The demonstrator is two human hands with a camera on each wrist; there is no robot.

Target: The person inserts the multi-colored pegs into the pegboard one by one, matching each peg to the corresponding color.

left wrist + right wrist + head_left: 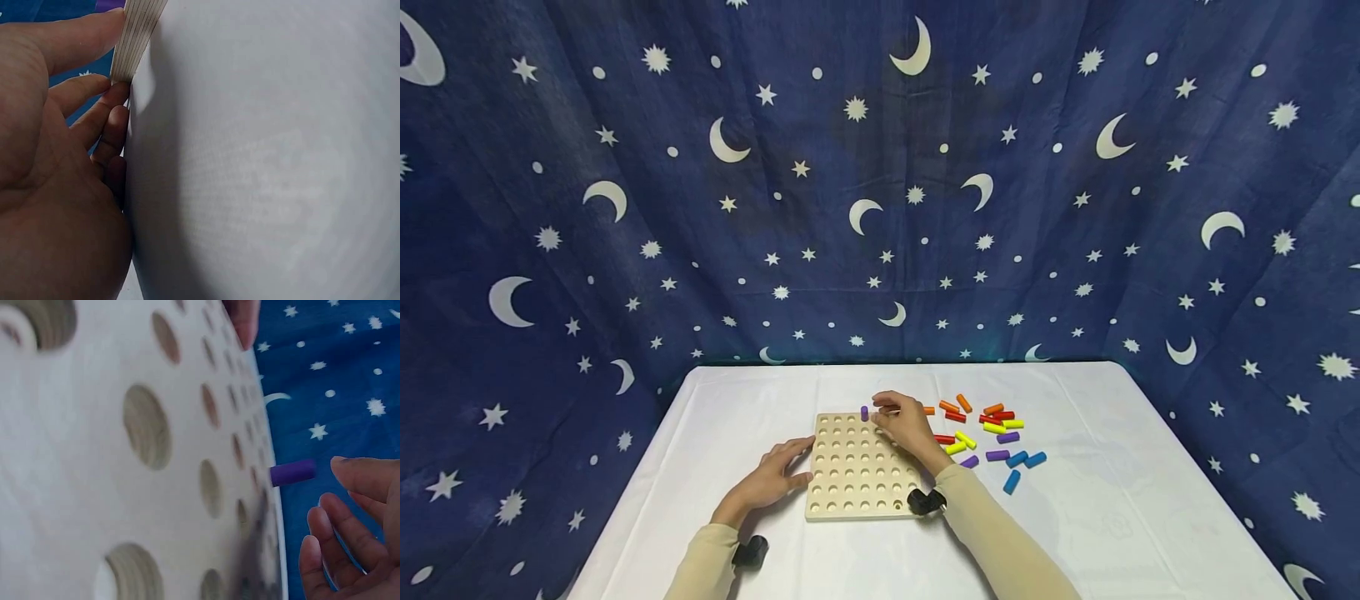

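A square wooden board (pixel 842 472) with rows of round holes lies on the table. One purple peg (pixel 864 413) stands upright in a hole of its far row, and the right wrist view shows this peg (pixel 294 472) apart from the fingertips. My right hand (pixel 906 423) hovers over the board's far right part, its fingers loosely bent with nothing between them. At the board's left edge, my left hand (pixel 769 477) touches the side with thumb and fingertips; in the left wrist view they rest against the board's edge (pixel 134 44).
Right of the board lie loose pegs: orange (pixel 964 403), red (pixel 956 417), yellow (pixel 966 440), purple (pixel 997 455) and blue (pixel 1012 482). A white cloth (pixel 1120 517) covers the table. Behind hangs a dark blue curtain (pixel 820 225) with moons and stars.
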